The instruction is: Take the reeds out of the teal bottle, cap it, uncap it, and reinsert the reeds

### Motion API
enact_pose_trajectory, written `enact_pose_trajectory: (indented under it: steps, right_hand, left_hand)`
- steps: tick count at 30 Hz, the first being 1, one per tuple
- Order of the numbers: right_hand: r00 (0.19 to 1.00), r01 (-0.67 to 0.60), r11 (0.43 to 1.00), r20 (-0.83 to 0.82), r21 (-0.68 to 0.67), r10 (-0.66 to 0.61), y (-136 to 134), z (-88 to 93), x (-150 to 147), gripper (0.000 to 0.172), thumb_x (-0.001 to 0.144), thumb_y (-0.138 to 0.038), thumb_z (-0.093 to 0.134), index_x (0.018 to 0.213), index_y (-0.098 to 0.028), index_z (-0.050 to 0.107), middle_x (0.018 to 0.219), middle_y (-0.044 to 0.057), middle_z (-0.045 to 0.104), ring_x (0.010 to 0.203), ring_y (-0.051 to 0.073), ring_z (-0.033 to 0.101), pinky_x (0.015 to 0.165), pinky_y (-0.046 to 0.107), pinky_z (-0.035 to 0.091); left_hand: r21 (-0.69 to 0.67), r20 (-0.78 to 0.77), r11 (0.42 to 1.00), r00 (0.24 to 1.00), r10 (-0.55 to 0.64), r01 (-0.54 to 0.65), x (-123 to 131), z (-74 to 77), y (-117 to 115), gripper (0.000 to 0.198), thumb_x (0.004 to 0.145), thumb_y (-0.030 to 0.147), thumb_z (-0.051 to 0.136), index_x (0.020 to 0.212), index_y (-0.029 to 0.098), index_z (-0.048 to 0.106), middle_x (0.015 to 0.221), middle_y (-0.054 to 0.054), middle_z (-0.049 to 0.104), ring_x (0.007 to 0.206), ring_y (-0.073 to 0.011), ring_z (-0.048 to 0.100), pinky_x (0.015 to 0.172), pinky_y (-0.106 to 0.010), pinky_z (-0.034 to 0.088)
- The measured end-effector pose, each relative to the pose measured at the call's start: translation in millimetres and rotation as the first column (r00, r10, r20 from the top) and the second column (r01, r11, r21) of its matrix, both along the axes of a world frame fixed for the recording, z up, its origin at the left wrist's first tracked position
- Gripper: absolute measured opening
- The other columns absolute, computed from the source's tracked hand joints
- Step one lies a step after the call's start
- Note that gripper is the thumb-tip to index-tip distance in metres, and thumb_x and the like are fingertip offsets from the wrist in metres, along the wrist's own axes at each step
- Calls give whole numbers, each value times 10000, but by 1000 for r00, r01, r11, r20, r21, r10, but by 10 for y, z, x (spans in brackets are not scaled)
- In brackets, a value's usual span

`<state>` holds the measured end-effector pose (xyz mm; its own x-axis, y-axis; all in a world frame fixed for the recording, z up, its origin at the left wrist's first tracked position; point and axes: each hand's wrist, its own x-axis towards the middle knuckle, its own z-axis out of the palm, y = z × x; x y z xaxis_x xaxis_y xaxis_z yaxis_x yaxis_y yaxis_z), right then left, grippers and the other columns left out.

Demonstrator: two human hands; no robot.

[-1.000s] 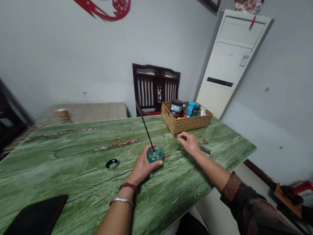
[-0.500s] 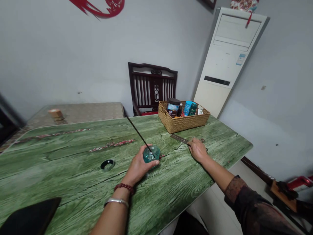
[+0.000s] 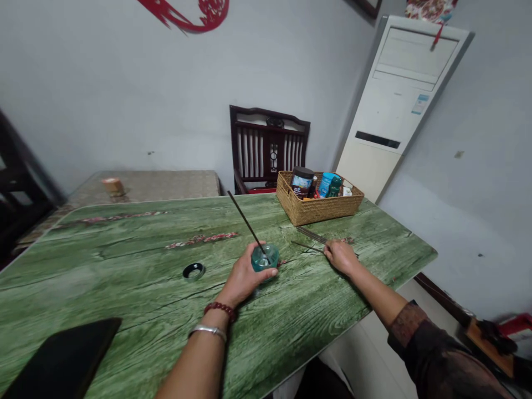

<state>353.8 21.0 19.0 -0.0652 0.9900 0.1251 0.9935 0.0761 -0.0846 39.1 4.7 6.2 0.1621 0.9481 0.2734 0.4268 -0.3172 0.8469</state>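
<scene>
wicker basket holding containers | dark wooden chair behind | tall white air conditioner

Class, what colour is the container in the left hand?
The container is translucent blue-green, best seen in the head view.

A dark stick leans in a teal jar near more sticks.

I read this as a home, most likely a dining or sitting room: through the head camera I get a carved dark wooden chair against a plain painted wall, a red decoration above it and a tall standing air conditioner in the corner. My worktop wears a green wood-grain cover, and a wicker basket of household tubs and bottles sits on it
</scene>
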Motion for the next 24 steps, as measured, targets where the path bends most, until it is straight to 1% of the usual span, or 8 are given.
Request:
enact_pose_trajectory:
  steps: [3, 6, 8, 10, 12, 14, 18, 24]
  right_hand:
    - [983, -44, 995, -175, 87, 58, 25, 118, -34, 192, 924, -244, 490, 922, -179, 671, 853, 67, 710, 779, 175, 628, 704, 249, 382]
    - [855, -88, 963, -477, 253, 204, 82, 329, -138, 137, 856, -264, 531, 892, -184, 637, 725, 11, 667, 678, 153, 594, 667, 242, 411]
    - [664, -96, 948, -690, 305, 289, 106, 517, -264, 148, 814, -296, 571, 905, -188, 613, 685, -14, 652, 586, 135, 564, 596, 237, 430]
    - [418, -114, 940, -842, 322, 340, 99, 720, -434, 203, 795, -341, 617, 935, -197, 586, 706, -21, 670, 511, 114, 539, 510, 225, 432]
    - [202, -139, 921, -900, 365, 387, 62, 911, -636, 244, 792, -379, 658, 934, -208, 559, 753, -16, 696, 496, 100, 551, 473, 214, 448]
    - [69, -156, 889, -893, 430, 444, 15, 1059, -852, 264, 792, -394, 689, 914, -214, 539, 781, -11, 709, 525, 96, 585, 488, 210, 483]
    - [9, -199, 852, -869, 484, 495, -21, 1179, -1228, 283, 800, -412, 705, 893, -219, 521, 802, -12, 718, 549, 88, 601, 498, 199, 505]
    - [112, -280, 858, -872, 432, 476, 88, 1046, -1495, 243, 785, -385, 680, 866, -220, 522, 746, -28, 692, 496, 78, 559, 449, 184, 445]
  left_hand:
    - [-8, 4, 1000, 1000, -7, 7, 10, 16, -7, 734, 618, 432, 792, 1250, 189, 510, 1153, -103, 688, 1054, -294, 652, 949, -439, 488]
    - [-8, 13, 1000, 1000, -18, 18, 14, 17, -7, 750, 625, 436, 791, 1263, 179, 494, 1177, -108, 677, 1069, -288, 644, 960, -428, 479]
    - [-12, 20, 1000, 999, -25, 25, 13, 13, -8, 756, 630, 435, 790, 1272, 174, 487, 1183, -110, 675, 1072, -285, 644, 962, -421, 476]
    - [-20, 28, 1000, 999, -24, 25, 14, 12, -11, 760, 628, 424, 793, 1276, 172, 487, 1185, -111, 675, 1074, -287, 643, 963, -419, 473]
    - [-20, 40, 1000, 999, -21, 22, 15, 16, -16, 752, 619, 410, 799, 1266, 175, 496, 1177, -110, 679, 1076, -291, 643, 963, -422, 472]
    - [-12, 55, 1000, 998, -22, 23, 15, 22, -20, 733, 612, 397, 803, 1246, 179, 508, 1159, -106, 685, 1071, -293, 644, 957, -423, 474]
    - [1, 65, 999, 997, -36, 36, 16, 23, -22, 722, 612, 374, 804, 1240, 176, 508, 1156, -105, 684, 1061, -283, 644, 952, -416, 474]
    - [4, 91, 1000, 995, -30, 30, 19, -1, -10, 703, 603, 357, 811, 1223, 188, 524, 1120, -95, 698, 1036, -289, 651, 932, -425, 477]
